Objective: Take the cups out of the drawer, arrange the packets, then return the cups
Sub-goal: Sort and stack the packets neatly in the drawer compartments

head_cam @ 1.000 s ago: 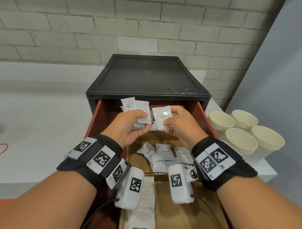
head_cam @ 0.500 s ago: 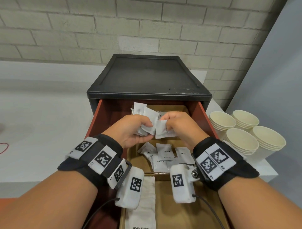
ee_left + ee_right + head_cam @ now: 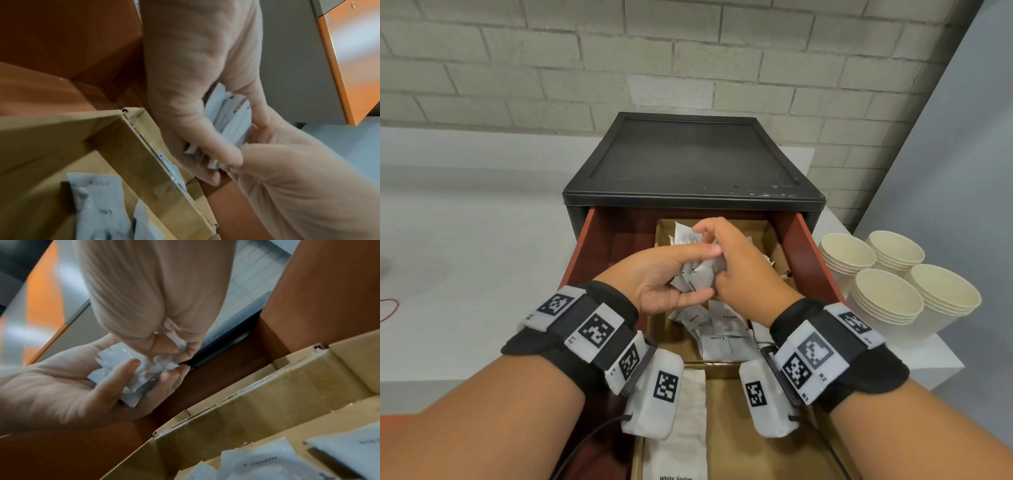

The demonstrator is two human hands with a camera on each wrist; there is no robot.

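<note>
Your left hand [image 3: 664, 277] cups a bundle of white cream packets [image 3: 697, 275] above the open red drawer [image 3: 804, 253], fingers curled under it. Your right hand [image 3: 739, 270] pinches the top of the same bundle, thumb and fingers closed on the packets. More cream packets [image 3: 722, 329] lie in the cardboard tray [image 3: 664, 339] inside the drawer, below your hands. The stacked paper cups [image 3: 887, 301] stand outside the drawer, just to its right.
</note>
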